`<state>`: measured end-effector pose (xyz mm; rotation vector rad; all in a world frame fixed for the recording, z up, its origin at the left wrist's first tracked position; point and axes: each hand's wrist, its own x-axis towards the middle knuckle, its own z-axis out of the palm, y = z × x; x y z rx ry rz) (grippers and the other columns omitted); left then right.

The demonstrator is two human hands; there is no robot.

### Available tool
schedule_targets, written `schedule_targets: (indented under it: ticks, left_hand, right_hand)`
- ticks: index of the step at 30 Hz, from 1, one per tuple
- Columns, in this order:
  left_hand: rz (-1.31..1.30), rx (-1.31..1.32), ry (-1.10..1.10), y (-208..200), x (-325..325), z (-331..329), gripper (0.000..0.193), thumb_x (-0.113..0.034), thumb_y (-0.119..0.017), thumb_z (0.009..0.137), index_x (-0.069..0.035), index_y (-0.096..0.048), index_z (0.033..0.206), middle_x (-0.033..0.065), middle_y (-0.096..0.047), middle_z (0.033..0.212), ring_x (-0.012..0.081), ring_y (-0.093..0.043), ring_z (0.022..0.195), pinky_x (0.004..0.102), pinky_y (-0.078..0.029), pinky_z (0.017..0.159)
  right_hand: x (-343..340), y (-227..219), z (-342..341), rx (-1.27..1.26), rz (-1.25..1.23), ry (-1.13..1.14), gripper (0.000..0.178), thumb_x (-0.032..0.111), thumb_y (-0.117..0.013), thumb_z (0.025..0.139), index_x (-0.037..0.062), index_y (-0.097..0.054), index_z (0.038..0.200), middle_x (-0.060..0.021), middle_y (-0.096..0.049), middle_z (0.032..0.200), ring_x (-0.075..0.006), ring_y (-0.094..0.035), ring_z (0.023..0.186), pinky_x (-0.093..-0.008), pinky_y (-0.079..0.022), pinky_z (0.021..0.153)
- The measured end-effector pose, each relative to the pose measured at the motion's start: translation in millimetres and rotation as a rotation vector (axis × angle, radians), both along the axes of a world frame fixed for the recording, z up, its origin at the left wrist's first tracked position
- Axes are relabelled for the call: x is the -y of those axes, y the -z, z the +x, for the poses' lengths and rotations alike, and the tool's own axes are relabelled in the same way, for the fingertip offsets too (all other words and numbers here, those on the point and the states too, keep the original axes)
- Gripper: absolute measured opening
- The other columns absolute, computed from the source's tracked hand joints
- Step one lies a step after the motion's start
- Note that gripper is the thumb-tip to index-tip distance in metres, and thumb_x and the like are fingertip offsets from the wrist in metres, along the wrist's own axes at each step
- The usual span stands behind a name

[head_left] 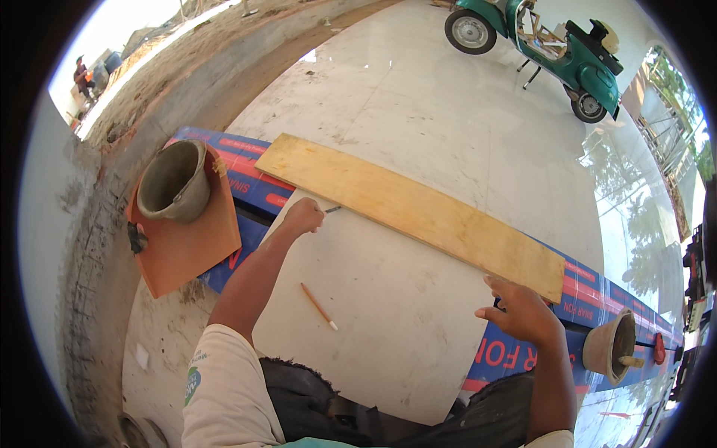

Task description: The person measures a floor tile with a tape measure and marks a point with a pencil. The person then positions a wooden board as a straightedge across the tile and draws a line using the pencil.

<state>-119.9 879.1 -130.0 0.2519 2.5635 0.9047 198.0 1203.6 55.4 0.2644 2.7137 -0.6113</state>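
Plank runs upper left to lower right across mid-frame, just beyond both hands. I see my left hand closed on a thin tool at its near edge; right hand, fingers spread, touches its lower-right end.

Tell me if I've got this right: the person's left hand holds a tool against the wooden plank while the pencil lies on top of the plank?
Not quite. In the head view the pencil lies on the white tile, short of the wooden plank. The left hand does hold a tool at the plank's edge.
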Motion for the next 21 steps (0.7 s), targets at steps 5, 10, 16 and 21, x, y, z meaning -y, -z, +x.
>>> schedule_targets:
  ticks: [5, 10, 16, 21]
  left_hand:
    - [0.025, 0.010, -0.029, 6, 13, -14, 0.023, -0.019, -0.064, 0.083, -0.002, -0.063, 0.067, 0.0080, -0.066, 0.062, 0.0165, -0.065, 0.052, 0.0325, -0.051, 0.057]
    - [-0.005, -0.008, -0.066, 2, 21, -25, 0.023, -0.018, -0.064, 0.083, -0.002, -0.063, 0.068, 0.0084, -0.066, 0.063, 0.0168, -0.065, 0.053, 0.0328, -0.052, 0.058]
    - [-0.138, -0.127, -0.157, 15, 51, -45, 0.026, -0.020, -0.061, 0.082, 0.002, -0.067, 0.070, 0.0136, -0.067, 0.063, 0.0268, -0.066, 0.056, 0.0370, -0.052, 0.064]
    - [-0.061, -0.176, -0.274, 18, 60, -52, 0.027, -0.016, -0.055, 0.081, 0.006, -0.066, 0.068, 0.0188, -0.066, 0.063, 0.0296, -0.069, 0.065, 0.0403, -0.052, 0.070]
  right_hand:
    - [-1, 6, -3, -0.005, -0.009, 0.007, 0.063, 0.033, -0.070, 0.082, -0.0018, -0.050, 0.131, -0.0257, -0.062, 0.107, -0.0387, -0.057, 0.104, -0.0424, -0.044, 0.090]
    - [-1, 7, -5, 0.009, -0.023, 0.024, 0.063, 0.032, -0.072, 0.081, -0.0013, -0.051, 0.131, -0.0244, -0.062, 0.104, -0.0374, -0.058, 0.102, -0.0420, -0.045, 0.088]
    - [0, 12, -8, 0.019, -0.031, 0.027, 0.064, 0.033, -0.071, 0.081, -0.0008, -0.050, 0.131, -0.0239, -0.062, 0.105, -0.0370, -0.058, 0.102, -0.0420, -0.045, 0.089]
    - [-1, 13, -8, 0.024, -0.028, 0.023, 0.064, 0.034, -0.071, 0.082, -0.0009, -0.050, 0.131, -0.0244, -0.062, 0.107, -0.0373, -0.058, 0.102, -0.0421, -0.045, 0.089]
